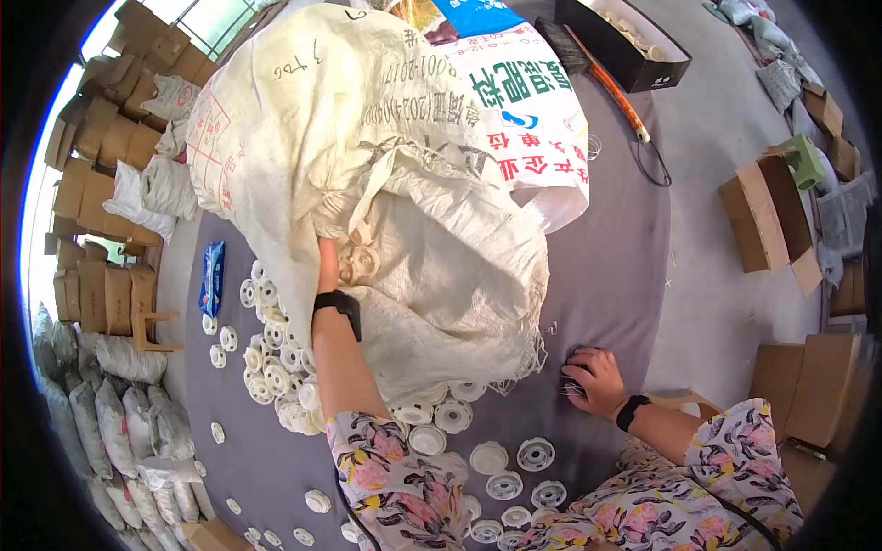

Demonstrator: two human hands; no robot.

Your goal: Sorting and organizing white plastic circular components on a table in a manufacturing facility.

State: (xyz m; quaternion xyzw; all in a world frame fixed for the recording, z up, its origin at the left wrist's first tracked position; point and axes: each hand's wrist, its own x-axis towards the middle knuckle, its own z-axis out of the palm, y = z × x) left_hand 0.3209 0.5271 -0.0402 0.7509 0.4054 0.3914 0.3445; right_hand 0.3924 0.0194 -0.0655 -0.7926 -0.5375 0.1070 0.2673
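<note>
A big off-white woven sack (441, 248) lies on the grey-covered table with its mouth toward me. My left hand (328, 264) reaches up into the sack's folds, where the cloth hides its fingers. Right beside it, several cream-coloured round plastic parts (360, 262) show inside the mouth. Lower right, my right hand (597, 378) rests on the table, fingers curled over some thin white threads (571, 388). Left of the sack and under my left forearm lies a heap of white round plastic parts (276, 372). More white ring-shaped parts (504, 484) are spread near my body.
A blue packet (212, 280) lies at the table's left. Behind the sack are a printed white bag (537, 119), an orange-handled brush (620, 96) and a black box (634, 41). Cardboard boxes (772, 216) stand on the floor at right; stacked cartons (101, 197) and filled sacks (119, 422) line the left.
</note>
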